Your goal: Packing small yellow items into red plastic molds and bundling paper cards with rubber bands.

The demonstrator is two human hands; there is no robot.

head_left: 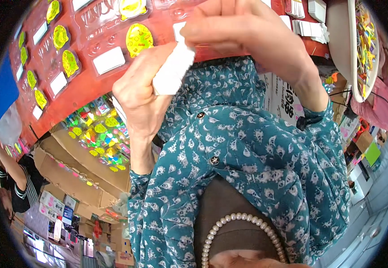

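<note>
My left hand [136,87] is closed around a stack of small white cards [172,73], held tilted in front of my body at the table's near edge. My right hand [252,38] reaches in from the right with its fingers pressed together. Its fingertips meet the top end of the stack; whatever is pinched there is hidden. Beyond my hands, clear plastic blister trays [106,31] lie on the red table [98,85]. A yellow patterned egg-shaped piece [139,39] sits in the nearest one, beside a white card [109,60].
More trays with yellow pieces [70,63] line the table's left side. Piles of white cards [310,29] lie at the far right, near a pale basin [343,40] of small colourful parts. Below the left edge stands a cardboard box [64,169] of colourful pieces. Another person's arm [13,163] shows at far left.
</note>
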